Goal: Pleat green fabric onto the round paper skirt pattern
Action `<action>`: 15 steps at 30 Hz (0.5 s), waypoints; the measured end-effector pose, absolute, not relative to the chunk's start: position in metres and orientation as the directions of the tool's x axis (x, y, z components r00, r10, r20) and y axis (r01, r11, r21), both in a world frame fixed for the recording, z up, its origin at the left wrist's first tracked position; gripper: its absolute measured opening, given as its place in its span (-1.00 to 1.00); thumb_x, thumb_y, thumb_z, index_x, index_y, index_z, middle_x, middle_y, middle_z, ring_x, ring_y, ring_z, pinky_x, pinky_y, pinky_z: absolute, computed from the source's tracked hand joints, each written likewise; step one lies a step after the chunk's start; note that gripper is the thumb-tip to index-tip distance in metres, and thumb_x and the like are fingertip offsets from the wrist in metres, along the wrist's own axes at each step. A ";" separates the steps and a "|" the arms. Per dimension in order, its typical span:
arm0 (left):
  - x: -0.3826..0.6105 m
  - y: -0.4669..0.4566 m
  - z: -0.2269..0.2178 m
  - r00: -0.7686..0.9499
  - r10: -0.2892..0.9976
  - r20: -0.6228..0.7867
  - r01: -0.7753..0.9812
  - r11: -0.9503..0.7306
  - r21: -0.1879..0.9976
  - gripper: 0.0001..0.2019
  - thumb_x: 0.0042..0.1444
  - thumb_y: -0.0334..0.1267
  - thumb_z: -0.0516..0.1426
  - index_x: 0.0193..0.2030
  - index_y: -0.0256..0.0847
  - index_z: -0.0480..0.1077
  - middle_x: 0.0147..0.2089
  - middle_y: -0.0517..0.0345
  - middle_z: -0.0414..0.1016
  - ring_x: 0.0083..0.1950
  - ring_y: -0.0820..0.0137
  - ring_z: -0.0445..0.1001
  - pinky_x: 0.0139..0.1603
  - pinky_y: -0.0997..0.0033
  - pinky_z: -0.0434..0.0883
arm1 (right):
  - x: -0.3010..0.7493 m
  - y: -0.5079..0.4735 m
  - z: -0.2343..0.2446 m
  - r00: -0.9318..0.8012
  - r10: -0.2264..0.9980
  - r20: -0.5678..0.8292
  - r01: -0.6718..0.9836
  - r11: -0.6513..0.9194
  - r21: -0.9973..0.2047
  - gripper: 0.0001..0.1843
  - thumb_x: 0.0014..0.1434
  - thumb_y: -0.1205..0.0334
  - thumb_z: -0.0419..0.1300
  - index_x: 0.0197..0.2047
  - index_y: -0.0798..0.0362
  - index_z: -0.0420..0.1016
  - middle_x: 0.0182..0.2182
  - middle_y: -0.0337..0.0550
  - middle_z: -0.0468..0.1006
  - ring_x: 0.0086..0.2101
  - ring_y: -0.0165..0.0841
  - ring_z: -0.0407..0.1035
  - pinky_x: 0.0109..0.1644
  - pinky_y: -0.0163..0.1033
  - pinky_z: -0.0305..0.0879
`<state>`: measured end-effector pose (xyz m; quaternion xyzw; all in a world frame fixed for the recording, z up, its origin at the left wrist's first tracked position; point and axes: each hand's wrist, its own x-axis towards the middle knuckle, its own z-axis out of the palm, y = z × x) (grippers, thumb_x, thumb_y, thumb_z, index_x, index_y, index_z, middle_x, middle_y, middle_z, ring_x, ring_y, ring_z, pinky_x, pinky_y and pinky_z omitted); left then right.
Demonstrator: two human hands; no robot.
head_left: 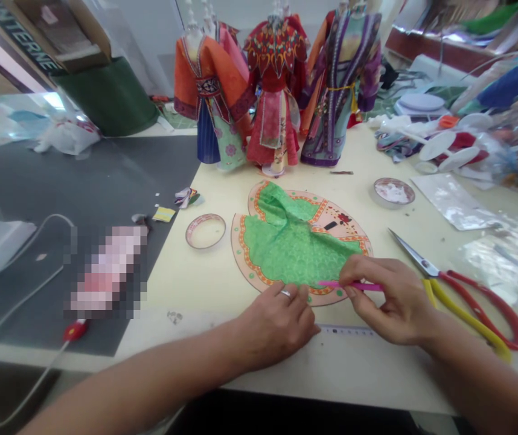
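Observation:
A round piece of green fabric [281, 254] with a peach, orange-patterned border lies on the table before me, its middle creased and partly folded over. My left hand [281, 320] rests at its near edge, fingers curled and pressed together on the border; a ring shows on one finger. Between the thumb and fingers of my right hand [390, 296] is a thin pink stick [331, 284], its tip over the fabric's near right edge. A ruler strip [349, 331] shows between my hands. Large scissors [458, 290] with red and yellow handles lie open-bladed beside my right hand.
Dolls in robes [277, 96] stand at the back. Shallow bowls flank the fabric: one on the left [205, 232], one with white paste [393, 192] on the right. A pink power strip [109, 266] with a cable lies left. Plastic bags [503, 260] crowd the right.

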<state>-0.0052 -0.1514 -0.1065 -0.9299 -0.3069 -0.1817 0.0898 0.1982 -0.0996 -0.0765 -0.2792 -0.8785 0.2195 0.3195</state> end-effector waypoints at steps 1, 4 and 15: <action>-0.006 -0.151 -0.107 0.719 0.550 0.425 0.613 -0.790 -0.012 -0.76 0.17 -0.25 0.01 -0.38 -0.36 0.39 -0.21 -0.15 0.52 -0.28 0.23 0.45 -0.34 0.24 0.43 | 0.198 -0.099 -0.076 -0.622 0.640 0.451 0.354 0.744 -0.566 -0.89 0.02 0.46 0.06 -0.38 0.07 0.29 -0.55 -0.25 0.33 -0.54 -0.46 0.21 -0.49 -0.31 0.14; -0.009 -0.150 -0.107 0.659 0.564 0.498 0.616 -0.785 0.073 -0.83 0.13 -0.30 0.06 -0.38 -0.35 0.39 -0.22 -0.10 0.54 -0.28 0.27 0.46 -0.32 0.27 0.46 | 0.199 -0.098 -0.077 -0.560 0.664 0.496 0.372 0.736 -0.565 -0.87 0.03 0.48 0.06 -0.37 0.07 0.30 -0.54 -0.24 0.35 -0.52 -0.45 0.24 -0.46 -0.30 0.18; -0.011 -0.148 -0.101 0.661 0.564 0.496 0.617 -0.784 0.069 -0.85 0.12 -0.31 0.07 -0.40 -0.31 0.39 -0.22 -0.05 0.54 -0.31 0.31 0.47 -0.36 0.31 0.48 | 0.199 -0.097 -0.077 -0.499 0.681 0.536 0.355 0.725 -0.590 -0.85 -0.02 0.50 0.09 -0.36 0.09 0.32 -0.53 -0.23 0.35 -0.53 -0.44 0.24 -0.47 -0.30 0.17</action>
